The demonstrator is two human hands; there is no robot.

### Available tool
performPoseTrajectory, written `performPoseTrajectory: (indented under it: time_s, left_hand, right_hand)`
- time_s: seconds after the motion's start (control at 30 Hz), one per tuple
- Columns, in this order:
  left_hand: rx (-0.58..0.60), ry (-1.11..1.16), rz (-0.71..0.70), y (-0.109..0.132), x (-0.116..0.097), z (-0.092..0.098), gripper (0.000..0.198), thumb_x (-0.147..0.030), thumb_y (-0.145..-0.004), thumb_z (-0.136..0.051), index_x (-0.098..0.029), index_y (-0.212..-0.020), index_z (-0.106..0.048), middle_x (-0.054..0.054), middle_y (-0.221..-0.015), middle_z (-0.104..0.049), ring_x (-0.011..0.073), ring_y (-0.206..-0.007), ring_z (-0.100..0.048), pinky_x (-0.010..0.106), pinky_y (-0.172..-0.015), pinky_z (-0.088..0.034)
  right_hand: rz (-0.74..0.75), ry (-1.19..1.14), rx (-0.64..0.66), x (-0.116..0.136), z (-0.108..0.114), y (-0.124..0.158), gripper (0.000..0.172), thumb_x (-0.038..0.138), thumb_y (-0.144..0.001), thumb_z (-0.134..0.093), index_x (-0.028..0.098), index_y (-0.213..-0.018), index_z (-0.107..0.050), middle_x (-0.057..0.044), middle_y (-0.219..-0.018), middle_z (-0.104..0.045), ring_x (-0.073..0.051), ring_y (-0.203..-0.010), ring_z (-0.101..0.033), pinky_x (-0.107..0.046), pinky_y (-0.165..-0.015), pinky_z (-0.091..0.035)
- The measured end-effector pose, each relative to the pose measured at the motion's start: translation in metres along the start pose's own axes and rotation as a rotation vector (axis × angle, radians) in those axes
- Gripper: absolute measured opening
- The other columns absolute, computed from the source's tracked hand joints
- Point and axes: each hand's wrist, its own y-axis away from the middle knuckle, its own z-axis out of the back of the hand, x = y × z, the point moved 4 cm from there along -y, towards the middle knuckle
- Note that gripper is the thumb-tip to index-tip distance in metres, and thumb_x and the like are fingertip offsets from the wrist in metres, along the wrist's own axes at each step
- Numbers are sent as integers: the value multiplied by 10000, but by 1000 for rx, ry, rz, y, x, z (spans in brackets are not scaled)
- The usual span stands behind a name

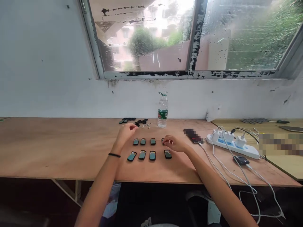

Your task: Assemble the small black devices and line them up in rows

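Observation:
Small black rounded devices with grey-green faces, such as this one, lie in two rows on the wooden table. My left hand is above the table, left of the back row, with thumb and fingers pinched together. Whether it holds something small cannot be made out. My right hand has its fingers closed on the rightmost device of the back row, which they mostly cover. In front of that hand lies another device. Black parts and small loose bits sit behind the rows.
A water bottle stands near the wall. To the right are a phone, a white power strip with plugs, a black gadget and trailing white cables. The table's front edge runs below my forearms.

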Motion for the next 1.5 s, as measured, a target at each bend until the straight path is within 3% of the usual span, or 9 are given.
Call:
performPoseTrajectory:
  time_s: [0.07, 0.17, 0.33, 0.5, 0.73, 0.93, 1.13, 1.23, 1.5]
  left_hand:
    - [231, -107, 71, -17, 24, -10, 225, -407, -846, -649, -214, -896, -753, 66, -989, -775, 224, -898, -684, 272, -720, -466]
    - [333, -143, 123, -23, 56, -26, 260, -453, -725, -759, -198, -719, -709, 65, -727, -734, 232, -716, -659, 275, -637, -434]
    - [242, -85, 105, -14, 96, -43, 363, -505, -875, -556, -182, -761, -675, 61, -671, -682, 217, -657, -614, 285, -607, -409]
    - [190, 47, 31, -13, 117, -52, 354, -478, -881, -499, -186, -851, -697, 52, -780, -708, 205, -710, -629, 286, -642, -443]
    - [165, 118, -50, -12, 106, -64, 278, -393, -830, -555, -179, -838, -732, 69, -858, -745, 216, -792, -648, 302, -715, -481]
    - [176, 109, -90, -10, 99, -63, 267, -372, -823, -564, -174, -831, -743, 64, -821, -740, 211, -761, -640, 304, -703, -478]
    - [167, 117, -111, -11, 99, -64, 278, -397, -836, -579, -179, -846, -750, 69, -859, -744, 216, -798, -645, 310, -737, -492]
    - [129, 111, -113, -12, 99, -64, 256, -377, -835, -587, -175, -836, -744, 84, -906, -731, 227, -854, -642, 323, -779, -501]
    - [140, 115, -110, -8, 90, -59, 249, -393, -844, -607, -186, -841, -745, 77, -953, -709, 214, -857, -632, 311, -767, -500]
  right_hand:
    - [6, 12, -17, 6, -3, -13, 227, 180, -915, -551, 181, -972, -770, -95, -1024, -715, -205, -840, -638, -324, -742, -510]
    - [43, 36, -45, 13, -8, -40, 217, 140, -874, -575, 183, -941, -777, -87, -976, -726, -206, -831, -637, -318, -742, -506]
    - [40, 32, -219, 0, -20, -75, 204, 143, -872, -565, 161, -909, -765, -90, -933, -743, -208, -813, -651, -309, -714, -498]
    - [-16, 29, -320, -27, -23, -67, 207, 130, -840, -551, 150, -888, -752, -95, -898, -751, -210, -779, -655, -310, -701, -503]
    - [-97, 29, -338, -38, -16, -52, 205, 127, -834, -542, 149, -871, -742, -90, -896, -747, -202, -768, -644, -305, -710, -497]
    - [-29, 50, -308, -20, -18, -54, 216, 119, -870, -534, 134, -910, -746, -94, -913, -726, -190, -754, -620, -304, -710, -484]
    - [169, 76, -84, 36, -46, -50, 238, 110, -905, -555, 197, -952, -771, -54, -943, -709, -165, -758, -603, -274, -700, -455]
    - [193, 123, 41, 61, -67, -47, 138, 213, -925, -645, 217, -981, -771, -44, -942, -706, -172, -764, -615, -271, -683, -443]
    - [251, 105, 267, 71, -90, -42, 418, 415, -839, -812, 260, -1216, -721, -72, -1173, -651, -208, -857, -643, -314, -753, -498]
